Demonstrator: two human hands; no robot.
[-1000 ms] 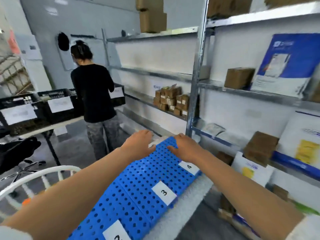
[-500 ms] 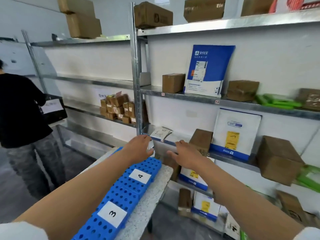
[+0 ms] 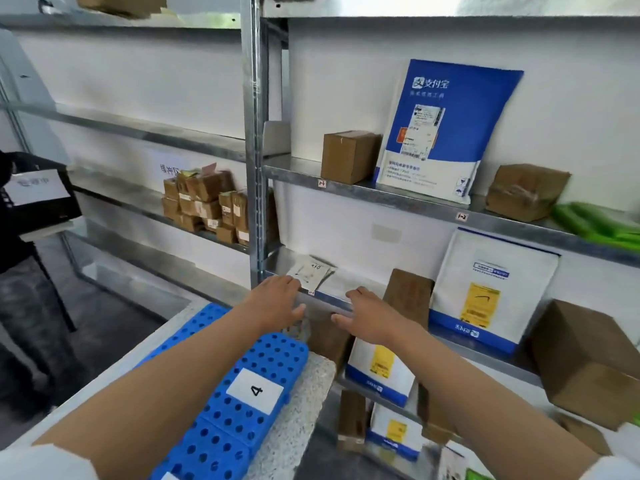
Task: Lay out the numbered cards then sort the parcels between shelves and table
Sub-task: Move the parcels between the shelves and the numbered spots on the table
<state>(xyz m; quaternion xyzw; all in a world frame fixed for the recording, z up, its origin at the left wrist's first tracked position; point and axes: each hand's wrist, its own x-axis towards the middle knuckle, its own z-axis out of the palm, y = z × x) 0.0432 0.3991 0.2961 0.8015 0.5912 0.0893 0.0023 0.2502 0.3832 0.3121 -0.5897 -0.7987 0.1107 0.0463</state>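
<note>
Both hands were stretched past the table (image 3: 304, 407) toward the shelf (image 3: 356, 277), holding nothing. The left hand (image 3: 277, 299) lay open with relaxed fingers just below a flat white packet (image 3: 310, 271) on that shelf. The right hand (image 3: 367, 317) was spread open beside a brown box (image 3: 410, 296). Card 4 (image 3: 254, 389) lay on the blue tray (image 3: 277, 351) on the table.

head-worn view, facing forward and down, close to metal shelves (image 3: 398, 199)
</note>
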